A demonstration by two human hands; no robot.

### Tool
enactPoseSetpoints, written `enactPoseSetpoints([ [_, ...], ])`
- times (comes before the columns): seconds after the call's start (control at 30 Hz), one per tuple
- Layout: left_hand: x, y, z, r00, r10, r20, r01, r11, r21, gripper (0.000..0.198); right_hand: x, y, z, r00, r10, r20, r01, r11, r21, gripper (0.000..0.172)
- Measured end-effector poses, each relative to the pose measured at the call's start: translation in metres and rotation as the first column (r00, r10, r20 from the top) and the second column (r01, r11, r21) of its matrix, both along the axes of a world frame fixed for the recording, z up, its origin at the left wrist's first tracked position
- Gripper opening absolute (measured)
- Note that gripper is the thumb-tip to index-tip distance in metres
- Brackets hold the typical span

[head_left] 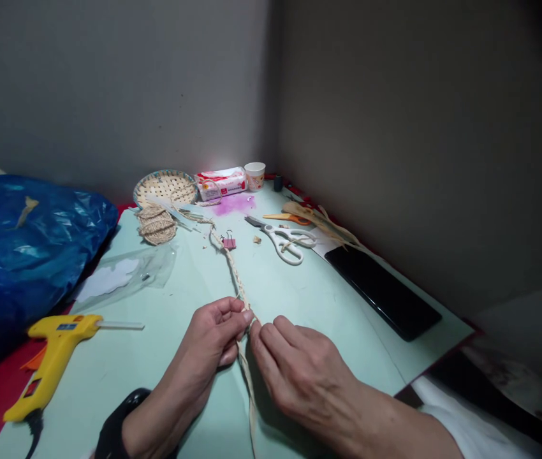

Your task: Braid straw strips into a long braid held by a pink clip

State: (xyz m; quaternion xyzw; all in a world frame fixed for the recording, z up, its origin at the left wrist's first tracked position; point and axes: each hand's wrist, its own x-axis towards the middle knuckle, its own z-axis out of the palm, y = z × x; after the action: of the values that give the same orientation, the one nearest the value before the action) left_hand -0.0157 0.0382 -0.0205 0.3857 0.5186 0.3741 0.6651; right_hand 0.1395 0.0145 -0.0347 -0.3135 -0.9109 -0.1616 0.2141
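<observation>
A pale braided cord (235, 273) runs from the far middle of the table towards me, and loose flat strands (247, 376) hang from its near end. My left hand (216, 335) pinches the braid's near end between thumb and fingers. Close against it on the right, my right hand (294, 363) is closed with its fingertips on a strand at the same spot. Part of the strands is hidden behind my fingers. Near the braid's far part sits a pink binder clip (229, 242); whether it grips the cord I cannot tell.
To the left lie a yellow glue gun (60, 357), a blue plastic bag (27, 255) and a clear bag (156, 268). Farther back are a twine ball (156, 224), woven basket (166, 186), tissue pack (222, 183) and paper cup (254, 176). White scissors (285, 241) and a black phone-like slab (383, 290) lie right.
</observation>
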Motion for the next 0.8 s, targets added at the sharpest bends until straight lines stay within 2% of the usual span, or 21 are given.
enactPoseSetpoints([
  [0.1,-0.001,-0.001,0.001,0.998,-0.011,-0.055,0.011,1.0,0.011,0.023,0.005,0.001,0.002,0.996,-0.017,-0.086,0.008,0.994,-0.111,0.022],
  [0.17,-0.001,-0.001,0.001,0.995,-0.02,-0.096,0.021,1.0,0.012,0.023,0.012,0.005,0.006,0.979,-0.046,-0.196,-0.004,0.968,-0.25,0.022],
  [0.2,-0.001,-0.001,0.002,0.993,-0.026,-0.111,0.027,1.0,0.012,0.024,0.016,0.009,0.01,0.967,-0.067,-0.246,-0.023,0.939,-0.343,0.026],
  [0.27,-0.001,0.0,0.002,0.99,-0.041,-0.132,0.044,0.999,0.023,0.025,0.026,0.019,0.02,0.951,-0.121,-0.283,-0.053,0.842,-0.537,0.032],
  [0.3,-0.001,0.0,0.002,0.989,-0.046,-0.142,0.051,0.998,0.033,0.025,0.031,0.025,0.025,0.952,-0.153,-0.267,-0.044,0.792,-0.61,0.034],
  [0.33,-0.001,0.0,0.002,0.987,-0.051,-0.151,0.058,0.997,0.043,0.025,0.035,0.031,0.03,0.954,-0.181,-0.241,-0.018,0.765,-0.643,0.034],
  [0.37,-0.001,0.0,0.002,0.986,-0.054,-0.159,0.063,0.997,0.051,0.025,0.039,0.037,0.034,0.953,-0.205,-0.224,0.022,0.781,-0.625,0.031],
  [0.47,0.0,-0.001,0.004,0.983,-0.046,-0.18,0.059,0.996,0.068,0.023,0.037,0.05,0.044,0.943,-0.238,-0.232,0.112,0.885,-0.452,0.015],
  [0.5,0.0,-0.002,0.005,0.983,-0.043,-0.179,0.056,0.996,0.071,0.023,0.033,0.052,0.045,0.945,-0.235,-0.228,0.111,0.884,-0.454,0.013],
  [0.53,0.001,-0.002,0.006,0.984,-0.041,-0.172,0.054,0.996,0.073,0.023,0.028,0.053,0.045,0.953,-0.219,-0.208,0.087,0.858,-0.506,0.013],
  [0.6,0.001,-0.003,0.006,0.986,-0.037,-0.162,0.05,0.996,0.077,0.024,0.015,0.052,0.043,0.974,-0.173,-0.15,0.034,0.755,-0.654,0.017],
  [0.67,0.002,-0.003,0.007,0.986,-0.038,-0.162,0.051,0.996,0.073,0.025,0.006,0.052,0.038,0.983,-0.127,-0.131,-0.001,0.713,-0.701,0.022],
  [0.73,0.002,-0.003,0.007,0.985,-0.042,-0.166,0.056,0.996,0.077,0.025,0.005,0.054,0.035,0.982,-0.097,-0.162,-0.032,0.762,-0.647,0.019],
  [0.8,0.001,-0.003,0.006,0.985,-0.045,-0.165,0.059,0.995,0.08,0.024,0.01,0.058,0.037,0.971,-0.113,-0.21,-0.014,0.852,-0.523,0.014],
])
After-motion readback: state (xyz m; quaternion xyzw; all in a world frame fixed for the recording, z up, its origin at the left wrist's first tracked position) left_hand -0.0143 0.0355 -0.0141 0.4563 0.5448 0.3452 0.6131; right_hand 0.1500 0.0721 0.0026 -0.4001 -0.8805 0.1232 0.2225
